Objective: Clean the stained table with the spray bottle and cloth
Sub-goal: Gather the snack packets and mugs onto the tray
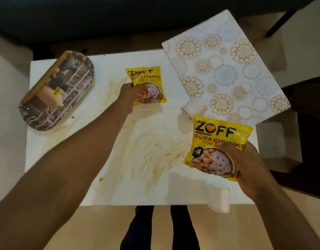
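The white table (108,188) is smeared with brown streaks across its middle (152,156). My left hand (131,95) reaches far over it and grips the lower left corner of a yellow soya chunks packet (146,76) near the back. Closer to me, my right hand (245,166) holds a second yellow soya chunks packet (215,139) above the table's right side, thumb on its front. No spray bottle or cloth is in view.
A patterned oval tray (72,91) with a wooden handle sits at the back left corner. A floral placemat (222,69) overhangs the back right. One white cup (193,109) lies tipped by the mat, another white cup (219,197) at the front right edge. My legs show below the table.
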